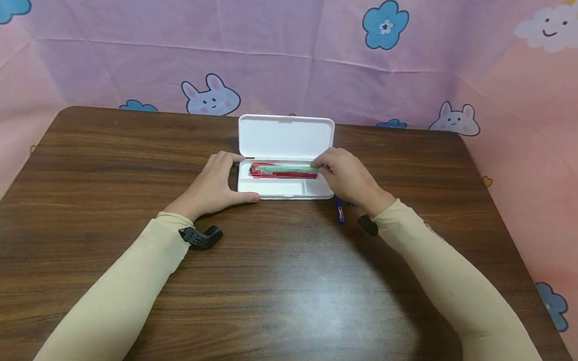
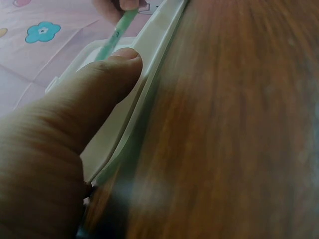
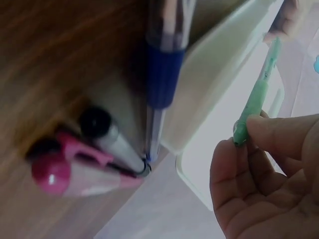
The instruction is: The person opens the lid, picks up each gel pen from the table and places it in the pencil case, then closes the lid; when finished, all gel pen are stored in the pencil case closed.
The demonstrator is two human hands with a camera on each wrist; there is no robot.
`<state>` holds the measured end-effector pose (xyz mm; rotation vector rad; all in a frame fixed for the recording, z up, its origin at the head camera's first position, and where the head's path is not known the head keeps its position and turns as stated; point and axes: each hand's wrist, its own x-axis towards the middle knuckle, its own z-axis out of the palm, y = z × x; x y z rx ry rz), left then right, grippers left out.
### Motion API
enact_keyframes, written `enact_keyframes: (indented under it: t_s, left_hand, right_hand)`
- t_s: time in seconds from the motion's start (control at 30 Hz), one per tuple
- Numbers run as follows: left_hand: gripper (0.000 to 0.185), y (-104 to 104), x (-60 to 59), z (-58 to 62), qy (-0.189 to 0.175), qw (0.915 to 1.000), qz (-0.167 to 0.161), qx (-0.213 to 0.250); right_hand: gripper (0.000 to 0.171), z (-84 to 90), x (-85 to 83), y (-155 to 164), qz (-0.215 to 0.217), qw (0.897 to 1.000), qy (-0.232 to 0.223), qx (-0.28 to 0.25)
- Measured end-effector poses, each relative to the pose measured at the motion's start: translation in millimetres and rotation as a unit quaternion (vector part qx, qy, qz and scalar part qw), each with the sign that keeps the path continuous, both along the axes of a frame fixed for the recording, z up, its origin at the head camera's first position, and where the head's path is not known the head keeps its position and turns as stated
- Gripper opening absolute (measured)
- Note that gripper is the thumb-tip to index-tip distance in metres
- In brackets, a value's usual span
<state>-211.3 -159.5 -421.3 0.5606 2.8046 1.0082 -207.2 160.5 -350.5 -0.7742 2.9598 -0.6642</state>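
A white pencil case [image 1: 269, 189] lies on the table with its lid [image 1: 286, 135] raised at the back. My left hand [image 1: 205, 187] holds the case's left end, thumb along the near edge and fingers at the far corner. With thumb and fingertips, my right hand [image 1: 352, 179] pinches one end of a light green pen [image 3: 254, 102] over the case. In the left wrist view, the pen's other end shows beyond my left thumb [image 2: 107, 74]. Red pens [image 1: 288, 175] lie in the case's rear compartment, partly under the green pen.
Right of the case, partly hidden by my right hand, lies a blue pen [image 3: 164, 74]. Near it are a pink-ended item [image 3: 52, 172] and a pale pen with a black end [image 3: 95, 122]. A patterned cloth [image 1: 270, 38] hangs behind the brown table [image 1: 276, 291].
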Motion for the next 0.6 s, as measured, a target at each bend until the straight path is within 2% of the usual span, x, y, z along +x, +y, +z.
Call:
enact_keyframes:
  t_s: [0.2, 0.6]
  left_hand:
    - [0.109, -0.2, -0.4, -0.2, 0.000, 1.0000, -0.002, 0.001]
    - [0.108, 0.2, 0.8, 1.8, -0.001, 1.0000, 0.000, -0.003]
  right_hand:
    - [0.020, -6.1, -2.9, -8.6, 0.013, 1.000, 0.004, 0.015]
    - [0.020, -9.5, -5.2, -15.2, 0.025, 0.999, -0.017, 0.031]
